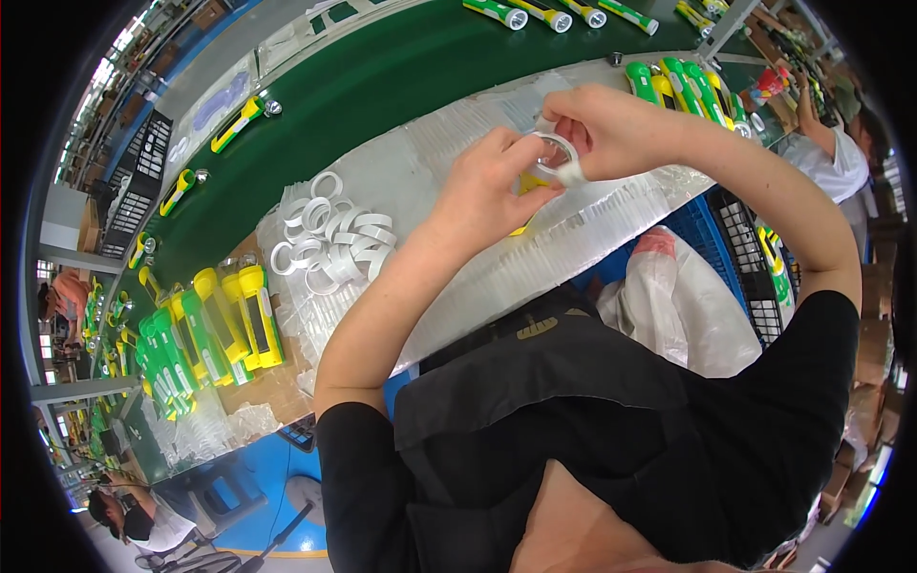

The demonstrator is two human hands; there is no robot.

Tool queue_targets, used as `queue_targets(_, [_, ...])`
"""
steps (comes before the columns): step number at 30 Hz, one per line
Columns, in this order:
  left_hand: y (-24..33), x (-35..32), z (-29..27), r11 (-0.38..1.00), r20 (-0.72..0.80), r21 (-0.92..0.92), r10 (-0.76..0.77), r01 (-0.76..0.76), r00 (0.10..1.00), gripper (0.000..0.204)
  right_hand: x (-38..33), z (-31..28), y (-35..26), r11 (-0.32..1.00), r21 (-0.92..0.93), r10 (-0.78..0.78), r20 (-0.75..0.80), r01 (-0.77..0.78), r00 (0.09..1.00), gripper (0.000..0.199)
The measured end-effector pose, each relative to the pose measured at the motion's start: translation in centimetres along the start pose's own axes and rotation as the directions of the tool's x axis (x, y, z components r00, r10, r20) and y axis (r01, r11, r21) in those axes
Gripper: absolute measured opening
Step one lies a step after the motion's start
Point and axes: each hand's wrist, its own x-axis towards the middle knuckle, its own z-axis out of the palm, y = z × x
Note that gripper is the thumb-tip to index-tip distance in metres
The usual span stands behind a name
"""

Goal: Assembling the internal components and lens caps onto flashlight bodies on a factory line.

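Observation:
Above the plastic-covered bench (420,143), my two hands meet in front of me. My left hand (487,181) is closed round a yellow flashlight (527,183), most of which the fingers and palm hide. In my right hand (611,134), bent fingers and thumb grip a white plastic ring (564,145) at the flashlight's head end. Whether the ring is seated on the head or only held against it, I cannot tell. To the left of my left forearm lies a loose pile of white rings (334,239).
Yellow and green flashlights (205,329) stand in rows at the left end of the bench. More green ones (683,86) lie at the far right. Behind runs a green conveyor belt (382,86) carrying spaced flashlights. A white sack (678,306) and blue crate (707,248) sit below, right.

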Motion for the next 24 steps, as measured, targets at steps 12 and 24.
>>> queue_targets(12, [-0.8,-0.4,0.9,0.996,-0.111,-0.009,-0.085,0.084,0.99,0.035,0.6,1.2,1.5,0.988,-0.02,-0.156,-0.19,0.155,0.969,0.051])
queue_targets(24, [-1.3,0.2,0.8,0.993,-0.111,-0.01,-0.119,0.118,0.987,0.033,1.6,2.6,1.3,0.984,-0.177,-0.074,-0.217,0.036,0.973,0.054])
